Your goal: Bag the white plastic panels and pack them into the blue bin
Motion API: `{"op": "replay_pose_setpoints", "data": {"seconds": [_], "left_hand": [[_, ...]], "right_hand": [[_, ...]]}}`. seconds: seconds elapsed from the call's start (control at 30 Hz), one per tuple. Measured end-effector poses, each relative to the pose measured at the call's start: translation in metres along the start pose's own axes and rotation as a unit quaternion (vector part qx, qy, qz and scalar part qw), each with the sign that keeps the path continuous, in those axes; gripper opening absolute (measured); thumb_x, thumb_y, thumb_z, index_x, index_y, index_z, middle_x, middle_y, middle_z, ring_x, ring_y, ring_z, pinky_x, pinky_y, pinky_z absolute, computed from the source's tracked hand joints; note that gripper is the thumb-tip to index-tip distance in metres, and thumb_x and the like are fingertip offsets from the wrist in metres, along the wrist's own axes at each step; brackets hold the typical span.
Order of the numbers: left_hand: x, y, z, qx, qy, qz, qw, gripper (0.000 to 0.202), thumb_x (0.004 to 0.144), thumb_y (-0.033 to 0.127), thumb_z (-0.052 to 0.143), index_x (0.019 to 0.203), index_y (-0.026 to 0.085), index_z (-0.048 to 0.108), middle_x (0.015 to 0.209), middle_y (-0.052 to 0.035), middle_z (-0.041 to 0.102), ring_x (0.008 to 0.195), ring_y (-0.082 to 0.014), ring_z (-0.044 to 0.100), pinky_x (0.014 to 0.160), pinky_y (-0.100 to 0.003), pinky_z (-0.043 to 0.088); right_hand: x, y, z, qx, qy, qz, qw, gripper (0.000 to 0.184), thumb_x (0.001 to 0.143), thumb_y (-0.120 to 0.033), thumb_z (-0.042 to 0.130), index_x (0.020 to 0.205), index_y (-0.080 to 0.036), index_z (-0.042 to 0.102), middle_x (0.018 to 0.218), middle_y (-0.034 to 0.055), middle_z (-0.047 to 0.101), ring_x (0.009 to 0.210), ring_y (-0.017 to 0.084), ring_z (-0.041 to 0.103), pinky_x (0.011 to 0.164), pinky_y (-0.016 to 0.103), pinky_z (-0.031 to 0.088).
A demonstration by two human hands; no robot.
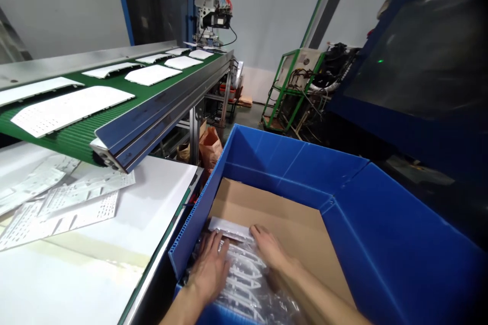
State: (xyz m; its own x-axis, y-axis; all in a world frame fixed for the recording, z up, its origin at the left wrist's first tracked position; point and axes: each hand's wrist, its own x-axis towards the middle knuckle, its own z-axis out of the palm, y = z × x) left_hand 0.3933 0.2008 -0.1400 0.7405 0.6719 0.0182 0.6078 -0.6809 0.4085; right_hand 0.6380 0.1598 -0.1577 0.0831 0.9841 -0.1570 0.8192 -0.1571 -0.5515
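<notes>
Inside the blue corrugated box, a clear plastic bag [244, 277] of white slotted panels lies along the left wall. A plain white panel edge [231, 228] shows at the bag's far end. My left hand [209, 266] rests on the bag's left side, its fingers stretched forward and somewhat apart. On the right side, my right hand [269, 249] touches the far right corner of the white panel with its fingertips, fingers extended. Neither hand visibly wraps round anything. Under the bag, a brown cardboard sheet [282, 213] covers the box floor.
The blue box [290, 162] has tall walls round my hands. At left, a white table [160, 203] carries loose white slotted panels [84, 193]. Above it ends a green conveyor belt [114, 89] bearing several white panels [76, 106]. Machines stand behind and at right.
</notes>
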Motion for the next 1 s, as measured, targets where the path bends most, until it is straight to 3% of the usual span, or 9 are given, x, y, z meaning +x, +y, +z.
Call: {"op": "replay_pose_setpoints", "data": {"seconds": [0.1, 0.2, 0.37, 0.5, 0.6, 0.8, 1.0], "left_hand": [[0.004, 0.001, -0.003, -0.002, -0.005, -0.002, 1.0, 0.053, 0.09, 0.036, 0.036, 0.139, 0.016, 0.039, 0.151, -0.0148, 0.027, 0.14, -0.03, 0.015, 0.111, -0.047, 0.025], [0.008, 0.0, -0.004, -0.001, -0.01, -0.002, 1.0, 0.055, 0.089, 0.035, 0.038, 0.14, 0.014, 0.037, 0.151, -0.0156, 0.026, 0.14, -0.0306, 0.015, 0.11, -0.047, 0.027], [0.007, -0.002, 0.0, 0.001, -0.012, 0.008, 1.0, 0.052, 0.091, 0.037, 0.035, 0.136, 0.012, 0.043, 0.143, -0.0149, 0.041, 0.136, -0.0303, 0.028, 0.112, -0.048, 0.021], [0.002, -0.003, 0.002, 0.005, -0.008, 0.009, 1.0, 0.053, 0.092, 0.04, 0.031, 0.137, 0.014, 0.043, 0.145, -0.0135, 0.04, 0.136, -0.029, 0.028, 0.112, -0.046, 0.022], [0.002, -0.002, 0.001, 0.009, -0.007, 0.007, 1.0, 0.052, 0.092, 0.039, 0.032, 0.138, 0.014, 0.041, 0.146, -0.0146, 0.038, 0.137, -0.029, 0.027, 0.112, -0.047, 0.022], [0.002, 0.003, -0.004, 0.015, 0.005, 0.001, 1.0, 0.055, 0.09, 0.033, 0.038, 0.142, 0.015, 0.033, 0.153, -0.0149, 0.02, 0.14, -0.0305, 0.014, 0.108, -0.048, 0.03], [0.002, 0.0, -0.002, 0.018, 0.008, 0.016, 1.0, 0.054, 0.091, 0.035, 0.036, 0.14, 0.014, 0.036, 0.151, -0.0145, 0.026, 0.14, -0.0311, 0.016, 0.111, -0.051, 0.024]], "right_hand": [[-0.017, 0.0, 0.004, 0.09, -0.005, -0.006, 0.996, 0.027, 0.087, -0.036, 0.057, 0.105, -0.017, 0.058, 0.109, 0.0057, 0.059, 0.102, 0.021, 0.056, 0.092, 0.044, 0.042], [-0.015, 0.001, 0.008, 0.185, 0.012, 0.026, 0.982, 0.031, 0.088, -0.04, 0.055, 0.108, -0.016, 0.058, 0.113, 0.0059, 0.06, 0.105, 0.021, 0.056, 0.094, 0.045, 0.042], [0.005, 0.013, 0.03, 0.291, 0.08, 0.171, 0.938, 0.033, 0.088, -0.036, 0.056, 0.114, -0.016, 0.055, 0.114, 0.007, 0.059, 0.097, 0.02, 0.06, 0.083, 0.041, 0.05], [0.022, 0.022, 0.046, 0.346, 0.067, 0.257, 0.9, 0.031, 0.089, -0.034, 0.055, 0.114, -0.016, 0.054, 0.106, 0.0057, 0.061, 0.086, 0.017, 0.062, 0.074, 0.036, 0.053], [0.028, 0.024, 0.044, 0.368, 0.038, 0.292, 0.882, 0.03, 0.089, -0.033, 0.055, 0.114, -0.016, 0.054, 0.108, 0.0061, 0.06, 0.088, 0.017, 0.061, 0.074, 0.036, 0.053], [0.006, 0.013, 0.03, 0.379, -0.026, 0.285, 0.88, 0.026, 0.089, -0.034, 0.055, 0.107, -0.015, 0.058, 0.105, 0.0051, 0.062, 0.086, 0.016, 0.062, 0.074, 0.034, 0.053], [-0.008, 0.007, 0.019, 0.356, -0.058, 0.282, 0.889, 0.028, 0.089, -0.038, 0.054, 0.101, -0.014, 0.06, 0.094, 0.0033, 0.064, 0.078, 0.015, 0.063, 0.07, 0.033, 0.053]]}}
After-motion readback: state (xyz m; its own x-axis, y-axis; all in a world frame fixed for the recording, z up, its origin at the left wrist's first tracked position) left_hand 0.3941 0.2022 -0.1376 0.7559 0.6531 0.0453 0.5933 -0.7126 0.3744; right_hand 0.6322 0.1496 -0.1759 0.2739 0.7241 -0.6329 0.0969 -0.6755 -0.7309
